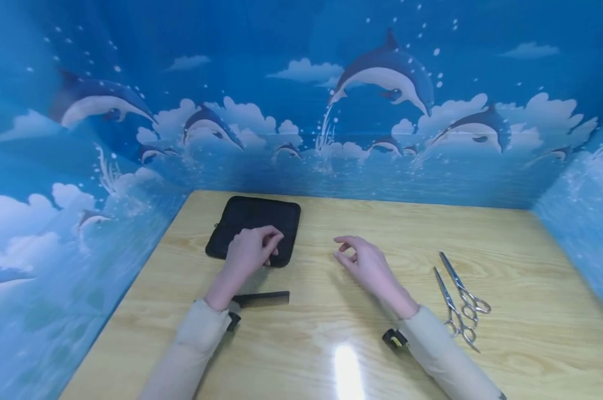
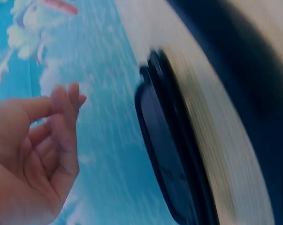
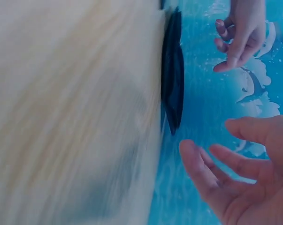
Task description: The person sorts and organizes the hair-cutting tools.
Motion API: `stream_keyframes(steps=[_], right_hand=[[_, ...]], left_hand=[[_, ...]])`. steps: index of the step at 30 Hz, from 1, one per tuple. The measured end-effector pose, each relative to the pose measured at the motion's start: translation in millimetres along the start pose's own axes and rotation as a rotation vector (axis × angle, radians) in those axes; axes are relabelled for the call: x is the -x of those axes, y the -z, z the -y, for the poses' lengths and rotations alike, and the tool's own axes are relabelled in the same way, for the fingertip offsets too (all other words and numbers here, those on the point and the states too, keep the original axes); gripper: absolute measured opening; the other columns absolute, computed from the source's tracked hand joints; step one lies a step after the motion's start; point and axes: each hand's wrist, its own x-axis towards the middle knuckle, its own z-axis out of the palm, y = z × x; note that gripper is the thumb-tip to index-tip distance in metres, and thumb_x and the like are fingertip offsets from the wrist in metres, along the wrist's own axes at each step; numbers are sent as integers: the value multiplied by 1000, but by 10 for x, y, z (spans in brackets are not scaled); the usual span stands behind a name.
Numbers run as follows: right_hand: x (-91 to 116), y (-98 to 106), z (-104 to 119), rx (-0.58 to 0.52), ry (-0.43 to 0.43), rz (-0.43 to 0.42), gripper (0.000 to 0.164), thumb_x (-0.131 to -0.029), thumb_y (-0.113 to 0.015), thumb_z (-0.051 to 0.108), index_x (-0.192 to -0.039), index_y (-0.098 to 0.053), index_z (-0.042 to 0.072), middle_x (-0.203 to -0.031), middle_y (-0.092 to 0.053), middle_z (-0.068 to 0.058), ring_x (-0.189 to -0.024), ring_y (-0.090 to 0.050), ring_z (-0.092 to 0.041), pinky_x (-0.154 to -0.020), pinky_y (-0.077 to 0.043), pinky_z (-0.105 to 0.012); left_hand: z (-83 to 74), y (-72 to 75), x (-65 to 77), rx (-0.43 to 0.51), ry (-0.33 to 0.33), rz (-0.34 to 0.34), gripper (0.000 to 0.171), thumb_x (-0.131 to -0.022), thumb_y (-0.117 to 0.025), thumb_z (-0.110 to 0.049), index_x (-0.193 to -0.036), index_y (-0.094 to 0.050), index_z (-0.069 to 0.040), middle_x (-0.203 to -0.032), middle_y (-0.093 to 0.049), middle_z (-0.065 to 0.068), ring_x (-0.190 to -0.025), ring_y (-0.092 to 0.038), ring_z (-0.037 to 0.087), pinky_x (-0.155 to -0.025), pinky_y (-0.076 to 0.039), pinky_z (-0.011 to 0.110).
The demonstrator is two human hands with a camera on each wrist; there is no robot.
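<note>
A flat black zip case (image 1: pixel 261 214) lies at the back left of the table. My left hand (image 1: pixel 251 249) hovers over its front part, thumb and fingertips brought together with nothing held; the left wrist view shows a gap between this hand (image 2: pixel 42 154) and the case (image 2: pixel 162 150). To the right of the case, my right hand (image 1: pixel 363 264) hangs above bare wood, fingers loosely bent and thumb apart. Its palm holds nothing in the right wrist view. A black comb (image 1: pixel 264 299) lies below my left wrist, its left end hidden by the wrist.
Two pairs of silver scissors, one pair (image 1: pixel 458 283) farther back and another (image 1: pixel 448 303) nearer, lie to the right of my right forearm. A curtain (image 1: pixel 301 139) printed with dolphins stands behind the wooden table (image 1: pixel 506 239) and along both sides.
</note>
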Motion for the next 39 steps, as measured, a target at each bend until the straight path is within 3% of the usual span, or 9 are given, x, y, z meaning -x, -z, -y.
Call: stream_keyframes(steps=[5, 9, 13, 18, 21, 26, 29, 34, 39], right_hand=[[-250, -115, 91, -80, -88, 64, 56, -99, -66, 26, -148, -49, 5, -142, -51, -21, -89, -73, -22, -75, -61, -36], [-428, -242, 163, -76, -117, 85, 64, -99, -67, 27, -153, -42, 3, -147, -46, -24, -97, -69, -28, -94, -55, -46], [-588, -395, 235, -88, -140, 116, 70, -97, -69, 27, -155, -37, 2, -153, -40, -24, -110, -64, -35, -111, -43, -52], [-751, -588, 327, -107, -168, 146, 78, -95, -71, 24, -157, -30, -1, -157, -34, -25, -127, -55, -40, -115, -38, -52], [-826, -688, 374, -79, -178, 155, 80, -94, -73, 22, -156, -29, -4, -157, -33, -27, -133, -50, -40, -117, -37, -50], [-939, -795, 429, -35, -178, 189, 82, -93, -75, 20, -155, -28, -7, -156, -36, -29, -140, -43, -39, -118, -35, -45], [-966, -816, 468, -65, -196, 205, 84, -91, -76, 13, -156, -26, -7, -156, -36, -28, -139, -43, -40, -113, -42, -42], [-971, -831, 525, -88, -221, 205, 87, -88, -78, 6, -156, -26, -5, -157, -35, -26, -133, -49, -38, -98, -54, -35], [-1000, -853, 548, -67, -225, 211, 87, -88, -78, 8, -157, -26, -4, -157, -35, -25, -136, -46, -37, -105, -49, -37]], left_hand=[[340, 136, -97, 20, 102, -113, 21, -102, -62, -20, -110, -74, -4, -87, -76, 9, -58, -67, 16, -53, -54, 34], [611, 216, -129, -34, 169, -150, 23, -101, -62, -17, -112, -72, 1, -100, -73, 19, -82, -70, 32, -72, -57, 48], [823, 287, -119, -153, 256, -104, 31, -101, -62, -19, -121, -68, 4, -113, -67, 28, -99, -65, 42, -81, -54, 56], [1021, 323, -69, -230, 352, 30, 41, -101, -61, -22, -128, -61, 9, -119, -62, 34, -109, -59, 48, -88, -52, 59], [1104, 313, -31, -233, 367, 83, 43, -99, -63, -19, -128, -59, 12, -120, -62, 35, -111, -58, 49, -89, -52, 59], [1180, 302, -21, -229, 318, 91, 39, -94, -67, -10, -125, -61, 12, -120, -65, 31, -112, -58, 48, -92, -51, 58], [1195, 317, -23, -231, 304, 101, 38, -92, -68, -8, -125, -64, 11, -121, -66, 29, -113, -60, 48, -94, -51, 57], [1220, 356, -37, -235, 360, 139, 38, -94, -67, -10, -128, -64, 6, -128, -63, 29, -117, -59, 47, -94, -52, 56], [1237, 378, -28, -221, 339, 115, 33, -94, -65, -6, -124, -66, 7, -126, -64, 29, -114, -61, 46, -93, -52, 55]])
